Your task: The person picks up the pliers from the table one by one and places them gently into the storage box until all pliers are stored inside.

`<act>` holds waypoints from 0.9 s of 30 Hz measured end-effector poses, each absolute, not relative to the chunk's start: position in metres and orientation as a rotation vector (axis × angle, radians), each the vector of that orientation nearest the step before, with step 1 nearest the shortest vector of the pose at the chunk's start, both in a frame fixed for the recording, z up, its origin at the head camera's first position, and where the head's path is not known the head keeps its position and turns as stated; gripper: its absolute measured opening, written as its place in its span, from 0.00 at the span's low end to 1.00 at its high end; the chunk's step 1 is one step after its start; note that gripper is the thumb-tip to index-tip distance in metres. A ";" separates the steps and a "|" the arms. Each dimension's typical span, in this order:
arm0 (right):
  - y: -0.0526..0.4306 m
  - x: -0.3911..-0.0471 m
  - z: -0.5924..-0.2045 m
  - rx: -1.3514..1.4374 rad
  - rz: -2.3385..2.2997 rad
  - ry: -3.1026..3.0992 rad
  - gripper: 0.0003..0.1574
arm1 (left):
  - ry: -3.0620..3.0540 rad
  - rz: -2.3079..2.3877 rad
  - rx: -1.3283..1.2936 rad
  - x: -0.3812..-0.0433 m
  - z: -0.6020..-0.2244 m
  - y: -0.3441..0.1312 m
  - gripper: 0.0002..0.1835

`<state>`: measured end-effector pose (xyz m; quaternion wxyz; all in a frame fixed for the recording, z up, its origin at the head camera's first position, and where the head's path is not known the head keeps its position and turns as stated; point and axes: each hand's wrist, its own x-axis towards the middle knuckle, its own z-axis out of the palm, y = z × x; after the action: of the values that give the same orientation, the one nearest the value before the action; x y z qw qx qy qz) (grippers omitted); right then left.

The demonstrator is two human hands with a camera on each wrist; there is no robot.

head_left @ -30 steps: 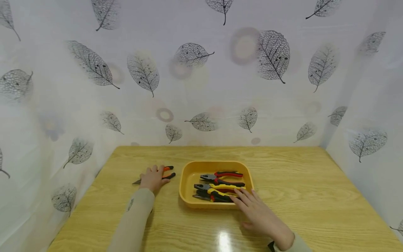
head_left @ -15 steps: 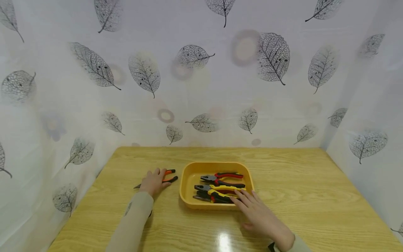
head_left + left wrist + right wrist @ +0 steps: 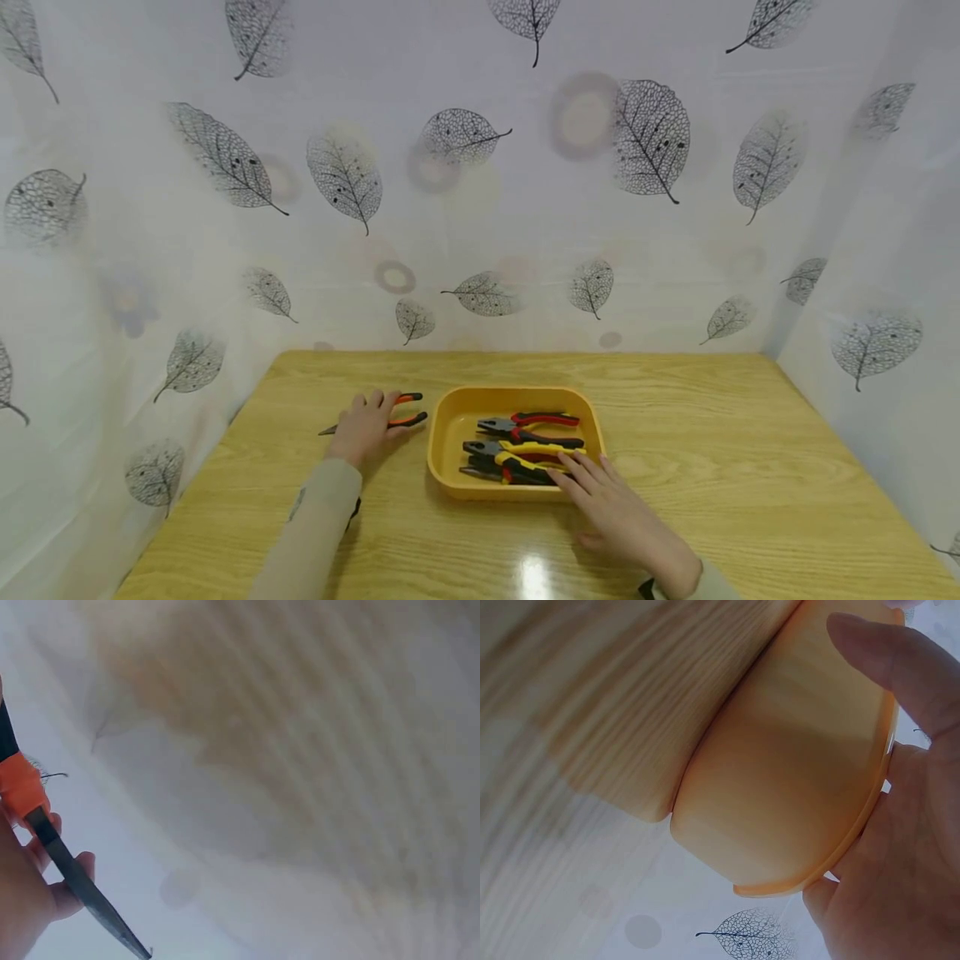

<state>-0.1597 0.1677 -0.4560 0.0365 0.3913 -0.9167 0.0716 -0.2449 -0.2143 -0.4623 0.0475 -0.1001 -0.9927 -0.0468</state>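
My left hand [image 3: 363, 427] holds needle-nose pliers [image 3: 408, 421] with orange and black handles, left of the tray. Their handles point right and their slim grey tip sticks out to the left; in the left wrist view the long tip [image 3: 86, 889] runs past my fingertips. My right hand [image 3: 611, 508] rests at the front right rim of the yellow tray [image 3: 441, 450], its fingers laid over the edge onto yellow-and-black combination pliers [image 3: 517, 447]. In the right wrist view the thumb [image 3: 866, 645] stretches along outside the tray wall.
Red-and-black pliers [image 3: 536, 423] lie behind the yellow-handled ones in the tray. Another dark pair of pliers [image 3: 483, 468] shows partly underneath. The tray stands on a wood-grain table [image 3: 720, 450], with a leaf-patterned curtain [image 3: 480, 217] around its back and sides.
The needle-nose pliers have shifted slightly right with my left hand, dipping a little and then rising. My right hand and the tray stay in place.
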 end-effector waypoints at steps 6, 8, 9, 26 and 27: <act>0.167 -0.159 -0.454 1.197 0.215 -2.814 0.56 | -2.957 -0.045 -0.354 -0.250 -0.450 -0.212 0.34; 0.167 -0.159 -0.453 1.199 0.214 -2.807 0.56 | -2.948 -0.034 -0.371 -0.251 -0.446 -0.210 0.34; 0.167 -0.159 -0.453 1.200 0.213 -2.806 0.56 | -2.945 -0.031 -0.379 -0.252 -0.444 -0.209 0.34; 0.168 -0.160 -0.456 1.215 0.231 -2.756 0.56 | -2.912 0.129 -0.560 -0.238 -0.413 -0.140 0.35; 0.168 -0.160 -0.456 1.216 0.230 -2.754 0.56 | -2.911 0.120 -0.571 -0.236 -0.412 -0.135 0.35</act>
<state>-0.1595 0.1678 -0.4561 0.0613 0.4021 -0.9104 0.0760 -0.2357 -0.1349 -0.4117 0.0861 -0.1916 -0.9769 0.0401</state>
